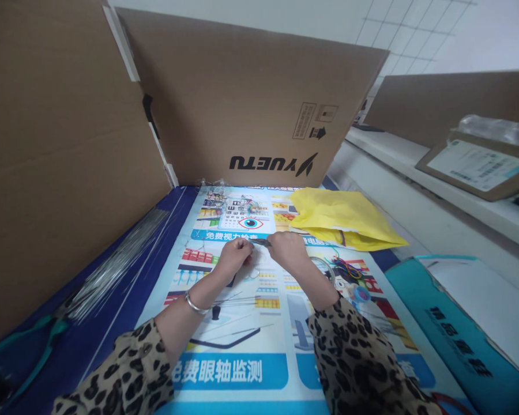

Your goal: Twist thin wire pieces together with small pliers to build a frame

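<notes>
In the middle of the view, my left hand [233, 259] is closed, thumb and fingers pinched together. What it holds is too small to make out, though a thin wire seems to curve below the fingertips. My right hand [289, 252] is wrapped round a small tool with dark narrow jaws [260, 242], which look like pliers. Those jaws point left and reach the left fingertips. Under both hands lies a printed poster [237, 340]. Several thin straight wires [231, 302] are scattered on it below my left hand.
Cardboard panels [242, 104] stand behind and at left. A bundle of silvery wires [125, 259] and green-handled pliers [54, 334] lie on the left. On the right are a yellow bag [341, 213], coloured cords [350, 270], a tape roll [361, 294] and a teal folder [454, 328].
</notes>
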Action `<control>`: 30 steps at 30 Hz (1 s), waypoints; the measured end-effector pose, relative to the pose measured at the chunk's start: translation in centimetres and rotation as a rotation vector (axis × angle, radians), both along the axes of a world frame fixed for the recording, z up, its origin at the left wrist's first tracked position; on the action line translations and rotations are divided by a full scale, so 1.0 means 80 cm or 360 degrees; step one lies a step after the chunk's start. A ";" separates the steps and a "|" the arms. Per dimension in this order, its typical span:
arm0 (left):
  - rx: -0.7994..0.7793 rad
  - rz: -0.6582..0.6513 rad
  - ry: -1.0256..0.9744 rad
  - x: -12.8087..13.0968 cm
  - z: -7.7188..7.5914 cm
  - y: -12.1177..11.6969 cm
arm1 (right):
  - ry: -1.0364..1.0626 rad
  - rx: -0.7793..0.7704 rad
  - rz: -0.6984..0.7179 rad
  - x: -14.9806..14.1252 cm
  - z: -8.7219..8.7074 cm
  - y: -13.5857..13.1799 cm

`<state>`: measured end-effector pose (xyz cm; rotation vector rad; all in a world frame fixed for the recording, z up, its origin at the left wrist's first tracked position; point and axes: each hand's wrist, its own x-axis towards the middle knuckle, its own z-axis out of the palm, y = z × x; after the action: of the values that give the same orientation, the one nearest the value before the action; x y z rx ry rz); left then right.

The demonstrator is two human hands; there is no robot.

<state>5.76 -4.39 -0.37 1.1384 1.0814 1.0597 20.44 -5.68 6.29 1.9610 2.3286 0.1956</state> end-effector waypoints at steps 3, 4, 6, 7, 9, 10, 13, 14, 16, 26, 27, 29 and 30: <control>0.0003 -0.0008 -0.0001 -0.001 0.005 0.000 | 0.0033 0.0026 0.0004 0.001 -0.003 0.002; -0.0002 -0.0020 -0.0041 -0.002 0.007 0.000 | 0.0060 0.0053 0.0010 0.001 -0.004 0.003; -0.0021 -0.0027 -0.0155 -0.004 0.010 0.001 | 0.0161 0.0143 0.0020 0.003 -0.008 0.005; -0.0038 -0.0016 -0.0214 -0.005 0.012 0.002 | 0.0237 0.0192 0.0026 0.004 -0.011 0.007; -0.0068 0.0009 -0.0313 -0.008 0.012 0.004 | 0.0434 0.0221 0.0000 0.008 -0.019 0.009; -0.0078 0.0015 -0.0344 -0.009 0.011 0.005 | 0.0526 0.0177 -0.0008 0.010 -0.025 0.011; -0.0088 0.0014 -0.0387 -0.014 0.008 0.009 | 0.0728 0.0166 -0.0075 0.015 -0.042 0.015; -0.0083 0.0008 -0.0391 -0.015 0.007 0.010 | 0.0795 0.0218 -0.0084 0.016 -0.048 0.016; -0.0072 -0.0002 -0.0404 -0.016 0.007 0.010 | 0.0945 0.0311 -0.0077 0.017 -0.057 0.018; -0.0084 0.0012 -0.0264 -0.022 0.009 0.011 | 0.0709 0.0492 0.0340 0.019 -0.072 0.014; -0.0075 0.0009 -0.0226 -0.022 0.008 0.013 | 0.0608 0.0510 0.0345 0.019 -0.072 0.013; -0.0038 -0.0001 -0.0137 -0.022 0.005 0.015 | 0.0441 0.0542 0.0348 0.019 -0.070 0.012; -0.0021 -0.0006 -0.0096 -0.022 0.004 0.016 | 0.0381 0.0559 0.0358 0.018 -0.068 0.011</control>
<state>4.02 -3.08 -0.06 1.0909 1.0367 1.0760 21.89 -4.77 0.81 1.9522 2.8397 0.4362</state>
